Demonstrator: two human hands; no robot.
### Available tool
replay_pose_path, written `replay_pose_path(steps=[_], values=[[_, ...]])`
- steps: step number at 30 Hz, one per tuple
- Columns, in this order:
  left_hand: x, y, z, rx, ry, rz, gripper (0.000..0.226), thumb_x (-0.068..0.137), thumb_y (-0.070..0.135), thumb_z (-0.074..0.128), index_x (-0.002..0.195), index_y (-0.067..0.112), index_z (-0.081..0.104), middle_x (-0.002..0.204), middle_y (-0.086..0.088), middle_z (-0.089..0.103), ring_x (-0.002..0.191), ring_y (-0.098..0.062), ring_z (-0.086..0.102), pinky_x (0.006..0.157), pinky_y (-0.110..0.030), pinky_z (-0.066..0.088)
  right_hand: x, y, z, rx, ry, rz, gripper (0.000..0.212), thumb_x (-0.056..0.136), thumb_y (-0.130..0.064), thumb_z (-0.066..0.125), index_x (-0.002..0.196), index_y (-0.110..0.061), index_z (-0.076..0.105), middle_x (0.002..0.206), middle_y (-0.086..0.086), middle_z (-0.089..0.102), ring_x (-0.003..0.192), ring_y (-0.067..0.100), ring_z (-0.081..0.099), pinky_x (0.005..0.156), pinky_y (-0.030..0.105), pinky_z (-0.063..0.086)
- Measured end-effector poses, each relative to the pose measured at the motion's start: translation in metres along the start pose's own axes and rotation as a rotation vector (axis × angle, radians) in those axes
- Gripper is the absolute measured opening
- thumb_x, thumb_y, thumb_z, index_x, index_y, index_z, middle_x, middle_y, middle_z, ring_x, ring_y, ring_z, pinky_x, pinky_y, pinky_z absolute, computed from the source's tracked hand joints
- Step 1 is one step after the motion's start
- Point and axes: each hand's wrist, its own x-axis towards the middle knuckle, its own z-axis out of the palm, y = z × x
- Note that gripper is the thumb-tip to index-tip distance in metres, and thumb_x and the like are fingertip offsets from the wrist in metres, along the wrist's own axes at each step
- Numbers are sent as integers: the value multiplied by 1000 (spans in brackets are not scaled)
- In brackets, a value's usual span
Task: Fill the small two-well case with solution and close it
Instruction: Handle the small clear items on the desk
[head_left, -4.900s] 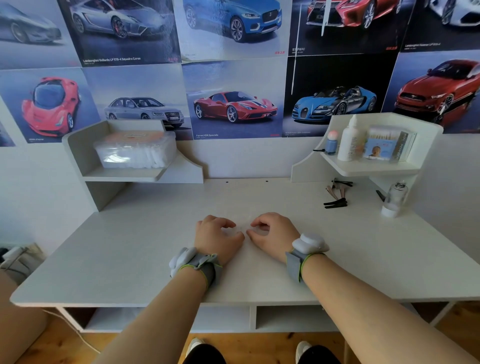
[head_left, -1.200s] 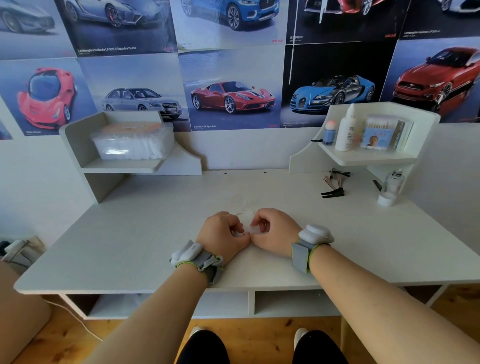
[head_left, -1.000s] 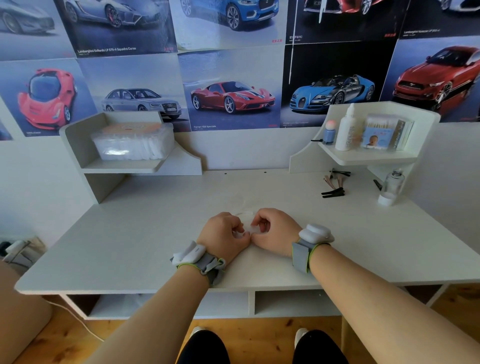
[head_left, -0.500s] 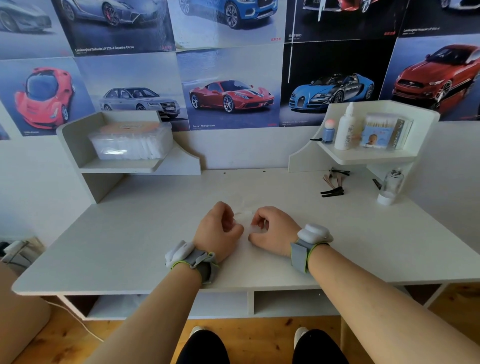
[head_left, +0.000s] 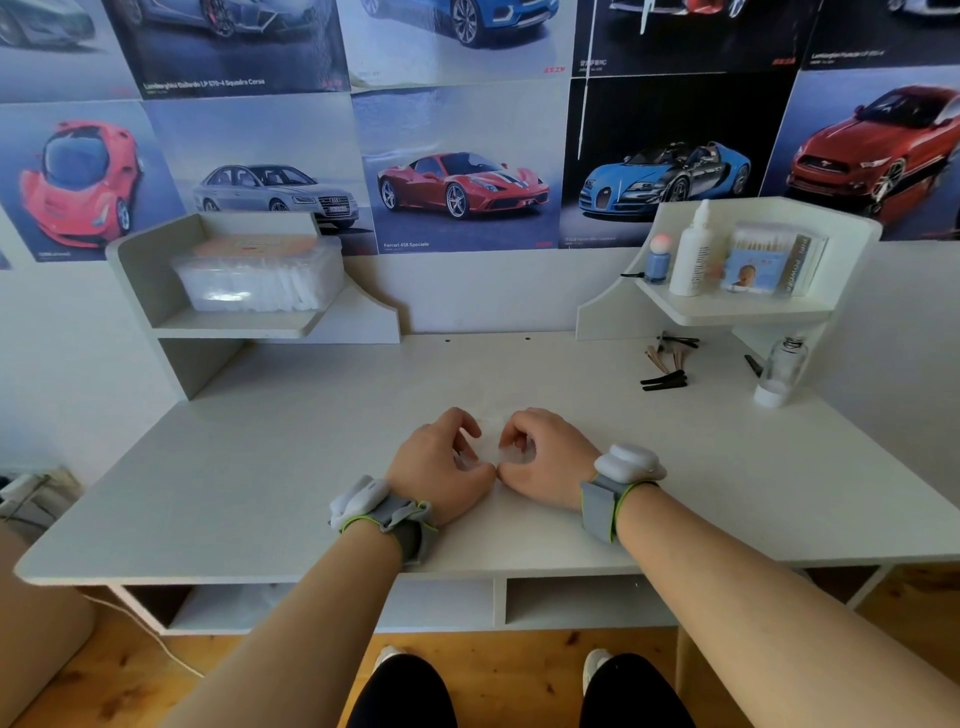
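We have the small case (head_left: 488, 448) on the table (head_left: 260, 467), straight in front of us towards the front edge, tucked between our two hands. Our left hand (head_left: 439, 465) curls its fingers and thumb round the left end of the case. Our right hand (head_left: 550, 457) does the same on the right end. Both grip it, though the fingers hide most of it and we cannot tell whether its lids are on or off. What shows is pale, see-through plastic, so we judge it very light, stiff and smooth. It will likely skid or tip if we press on one end only, and it will turn slippery once wet. We would pin one end flat with one hand and take each lid by its rim between thumb and fingertip, turning gently. Once filled it should be kept level, as such wells are probably shallow. The white bottle (head_left: 693, 257) on the shelf (head_left: 727, 312) to our right, well apart from the case, is likely the solution.
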Motion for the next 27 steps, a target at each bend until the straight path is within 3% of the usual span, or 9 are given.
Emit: replay_pose_path(steps=[6, 11, 18, 24, 27], values=[[-1, -1, -2, -28, -1, -21, 24, 64, 36, 62, 84, 33, 48, 72, 12, 56, 62, -3, 52, 55, -19, 37, -1, 0, 1, 16, -22, -30, 19, 73, -27, 65, 91, -29, 64, 77, -12, 43, 70, 3, 42, 65, 23, 35], [-1, 0, -2, -51, 11, 12, 20, 66, 26, 64, 81, 29, 51, 71, 10, 56, 59, -4, 49, 54, -21, 36, -1, -1, 1, 41, 19, -27, 11, 73, -24, 66, 84, -26, 67, 76, -10, 45, 65, 3, 42, 65, 23, 34], [-1, -1, -3, -58, -9, 9, 19, 67, 28, 64, 80, 30, 51, 73, 12, 56, 61, -4, 48, 56, -21, 35, -1, -2, 2, 130, 98, 33, 5, 75, -23, 61, 73, -28, 62, 65, -9, 50, 56, 4, 43, 58, 23, 37], [-1, -2, -3, -48, -7, 0, 18, 67, 29, 65, 79, 30, 51, 73, 12, 57, 61, -4, 49, 55, -20, 35, 1, 0, 0, 179, 138, 109, 15, 79, -12, 51, 72, -22, 60, 65, -6, 56, 61, 12, 49, 59, 25, 38], [-1, -2, -3, -48, -3, -7, 18, 67, 30, 65, 80, 30, 52, 72, 12, 57, 61, -4, 49, 55, -20, 37, 3, 1, 0, 195, 141, 123, 20, 79, -8, 49, 74, -26, 58, 78, 4, 62, 73, 16, 51, 65, 24, 37]])
